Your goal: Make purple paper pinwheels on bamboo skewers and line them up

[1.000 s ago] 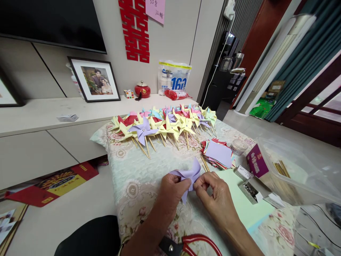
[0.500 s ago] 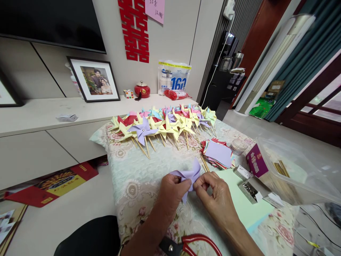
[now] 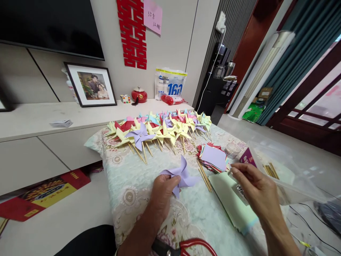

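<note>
Head view. Left hand [image 3: 163, 187] pinches the folded lilac pinwheel [image 3: 180, 175] at its centre, fingers closed to keep the vanes gathered; the pinwheel lies on the floral cloth [image 3: 133, 177] at 6 o'clock of the finished pinwheel row [image 3: 162, 128]. Right hand [image 3: 253, 181], at 3 o'clock of it, hovers over a small box [image 3: 239, 188], fingers curled; whether they grip anything cannot be told. Sticks [image 3: 204, 175] and paper squares [image 3: 213, 157] lie between.
</note>
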`<action>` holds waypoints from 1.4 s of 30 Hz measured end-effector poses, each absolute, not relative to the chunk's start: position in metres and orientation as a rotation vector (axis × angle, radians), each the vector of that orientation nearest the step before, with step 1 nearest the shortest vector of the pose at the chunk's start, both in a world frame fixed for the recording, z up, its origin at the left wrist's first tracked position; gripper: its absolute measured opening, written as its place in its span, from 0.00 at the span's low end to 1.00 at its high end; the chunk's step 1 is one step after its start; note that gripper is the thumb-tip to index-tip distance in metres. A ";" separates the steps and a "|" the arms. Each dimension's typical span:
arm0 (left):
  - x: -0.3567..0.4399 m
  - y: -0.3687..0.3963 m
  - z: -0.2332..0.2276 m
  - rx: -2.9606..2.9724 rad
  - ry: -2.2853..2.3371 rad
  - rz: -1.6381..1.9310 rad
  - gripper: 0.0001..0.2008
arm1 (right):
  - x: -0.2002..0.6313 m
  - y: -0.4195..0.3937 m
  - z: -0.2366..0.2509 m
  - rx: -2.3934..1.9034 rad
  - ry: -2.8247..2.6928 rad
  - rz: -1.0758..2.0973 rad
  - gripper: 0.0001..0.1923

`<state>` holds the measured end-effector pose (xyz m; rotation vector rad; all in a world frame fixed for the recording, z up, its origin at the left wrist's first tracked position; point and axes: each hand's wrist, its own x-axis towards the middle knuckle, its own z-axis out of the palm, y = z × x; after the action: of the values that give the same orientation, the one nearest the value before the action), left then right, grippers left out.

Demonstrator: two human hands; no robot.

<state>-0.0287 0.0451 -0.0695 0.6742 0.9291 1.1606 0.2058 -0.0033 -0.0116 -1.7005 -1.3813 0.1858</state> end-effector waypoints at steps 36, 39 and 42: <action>-0.026 0.044 -0.071 0.733 0.970 1.133 0.07 | 0.263 -0.006 -0.023 -2.403 -2.442 -0.083 0.13; -0.027 0.044 -0.070 0.727 0.968 1.129 0.07 | 0.266 -0.005 -0.024 -2.393 -2.440 -0.087 0.14; -0.027 0.043 -0.069 0.720 0.975 1.131 0.06 | 0.268 -0.005 -0.022 -2.364 -2.471 -0.072 0.13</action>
<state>-0.0270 0.0427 -0.0689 0.7197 0.9746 1.1308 0.2684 -0.0050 -0.0220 -2.3644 -2.4707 -0.0717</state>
